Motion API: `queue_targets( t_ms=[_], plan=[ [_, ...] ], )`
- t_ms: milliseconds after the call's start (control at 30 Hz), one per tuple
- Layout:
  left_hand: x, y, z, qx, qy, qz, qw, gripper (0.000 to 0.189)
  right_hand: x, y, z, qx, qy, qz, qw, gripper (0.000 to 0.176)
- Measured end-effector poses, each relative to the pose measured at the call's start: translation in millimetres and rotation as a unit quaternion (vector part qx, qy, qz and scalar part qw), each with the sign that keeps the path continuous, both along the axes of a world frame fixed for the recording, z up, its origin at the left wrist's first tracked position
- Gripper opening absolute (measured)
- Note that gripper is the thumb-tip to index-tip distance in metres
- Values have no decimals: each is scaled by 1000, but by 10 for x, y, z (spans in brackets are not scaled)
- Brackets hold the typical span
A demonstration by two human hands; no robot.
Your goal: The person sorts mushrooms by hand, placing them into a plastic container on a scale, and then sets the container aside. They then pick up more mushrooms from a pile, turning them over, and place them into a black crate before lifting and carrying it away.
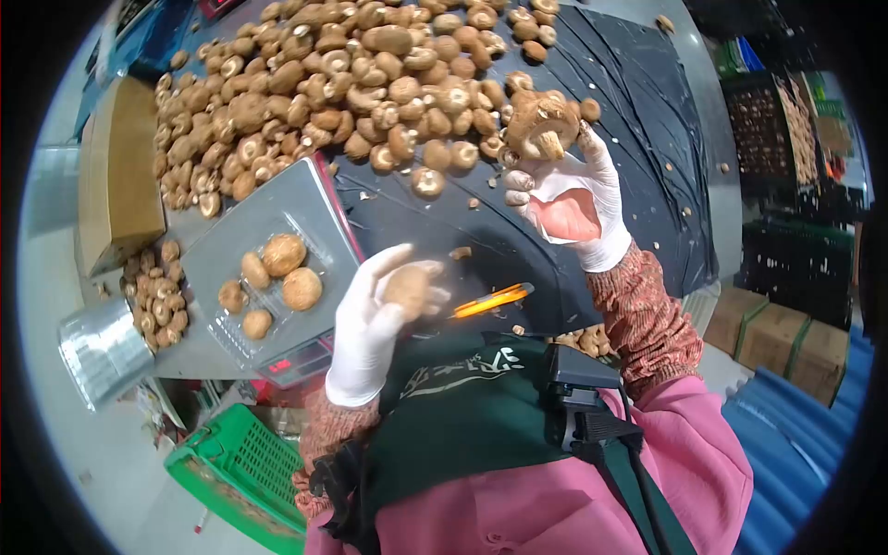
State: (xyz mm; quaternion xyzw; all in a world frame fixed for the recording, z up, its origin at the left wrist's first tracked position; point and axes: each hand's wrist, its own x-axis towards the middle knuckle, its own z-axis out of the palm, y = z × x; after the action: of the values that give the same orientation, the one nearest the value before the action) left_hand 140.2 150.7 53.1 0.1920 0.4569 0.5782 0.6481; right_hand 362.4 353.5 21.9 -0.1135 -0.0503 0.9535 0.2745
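Note:
My left hand (365, 319), in a white glove, is closed around a brown mushroom (405, 292) beside the scale; the hand is slightly blurred. Farther right, my right hand (578, 199) grips a large mushroom (542, 125) by its fingertips, stem and gills towards me. The right glove is torn open at the palm. Left of my left hand, a clear plastic tray (305, 338) with several mushrooms rests on the scale (324, 199). An orange utility knife (492, 301) lies on the dark sheet between my hands.
A big heap of mushrooms (370, 83) covers the far part of the black sheet (638, 120). At left stand a cardboard box (120, 176) and a metal bucket (106, 351). A green crate (240, 472) is below left. Cartons (777, 338) and stacked crates (772, 129) are at right.

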Motion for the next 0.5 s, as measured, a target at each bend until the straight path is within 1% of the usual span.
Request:
queue_targets(
  t_ms=[33, 67, 100, 167, 200, 233, 267, 300, 333, 367, 400, 433, 500],
  plan=[
    [-78, -96, 26, 0, 25, 21, 999, 73, -84, -20, -3, 10, 3, 8, 1000, 60],
    [-134, -184, 102, -6, 88, 37, 995, 87, -166, -42, 18, 18, 0, 24, 1000, 58],
    [-207, -300, 59, 17, 100, 61, 993, 89, -215, -76, 49, 31, -37, 24, 999, 57],
    [-301, -456, 94, 19, 111, 93, 989, 88, -187, -168, 131, 55, -113, 15, 992, 56],
    [-329, -517, 113, 21, 123, 94, 988, 88, -104, -207, 184, 150, -187, 27, 970, 55],
    [-343, -557, 124, 25, 133, 94, 986, 87, 6, -206, 328, 277, -322, 78, 902, 52],
    [-349, -577, 119, 30, 141, 93, 985, 87, 182, -231, 343, 342, -378, 125, 851, 49],
    [-349, -583, 102, 31, 137, 85, 986, 86, 389, -272, 335, 401, -430, 172, 790, 47],
    [-344, -578, 80, 31, 133, 77, 988, 86, 603, -328, 336, 469, -459, 219, 722, 44],
    [-331, -553, 54, 32, 129, 67, 989, 85, 823, -386, 342, 530, -483, 266, 645, 41],
    [-302, -514, 14, 38, 114, 58, 991, 84, 1046, -440, 361, 597, -505, 329, 530, 43],
    [-263, -461, -7, 39, 89, 50, 994, 83, 1251, -511, 337, 614, -522, 400, 437, 48],
    [-180, -320, -37, 42, 44, 32, 998, 80, 1475, -595, 321, 594, -496, 559, 298, 51]
  ],
)
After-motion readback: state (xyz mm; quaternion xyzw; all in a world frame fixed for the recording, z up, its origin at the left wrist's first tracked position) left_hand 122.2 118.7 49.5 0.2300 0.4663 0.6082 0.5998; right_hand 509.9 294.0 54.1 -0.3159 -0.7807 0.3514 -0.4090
